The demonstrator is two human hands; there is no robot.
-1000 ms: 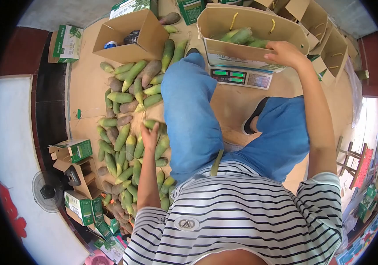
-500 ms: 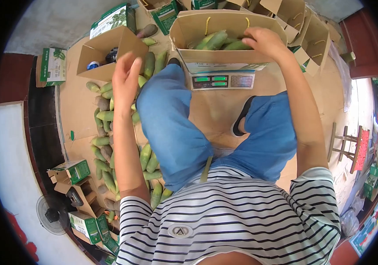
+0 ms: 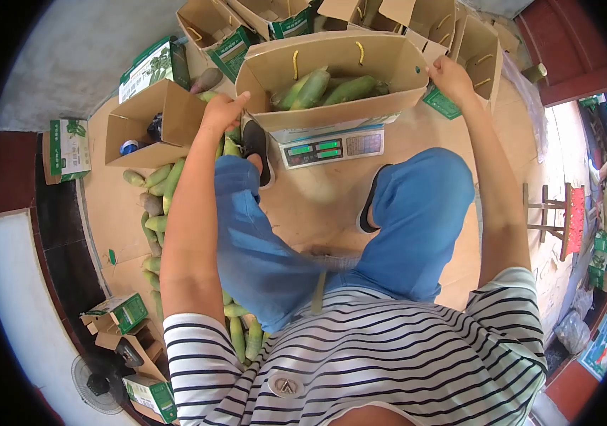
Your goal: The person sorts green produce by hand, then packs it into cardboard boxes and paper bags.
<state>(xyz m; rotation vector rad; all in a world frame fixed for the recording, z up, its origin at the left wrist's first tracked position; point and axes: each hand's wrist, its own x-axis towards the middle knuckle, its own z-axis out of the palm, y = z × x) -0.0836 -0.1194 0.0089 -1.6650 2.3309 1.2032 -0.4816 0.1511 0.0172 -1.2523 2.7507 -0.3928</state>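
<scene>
An open cardboard box (image 3: 346, 117) with yellow rope handles stands on a digital scale (image 3: 333, 148); several long green radishes (image 3: 310, 90) lie inside it. My left hand (image 3: 224, 113) is at the box's left end, thumb up by the rim and fingers partly hidden. At the opposite end, my right hand (image 3: 452, 79) is closed on the upper right corner. The scale's green displays are lit, but their digits are too small to read.
More green radishes (image 3: 153, 224) lie in rows on the cardboard-covered floor to my left. Beside them stands another open box (image 3: 149, 128) with a blue-capped item inside. Open boxes (image 3: 275, 14) crowd the far side. A wooden stool (image 3: 555, 216) is at right, a fan (image 3: 97, 383) at lower left.
My right hand has left the radishes inside the box for its right corner. My left hand has come in from the left to the box's left end. The view has shifted.
</scene>
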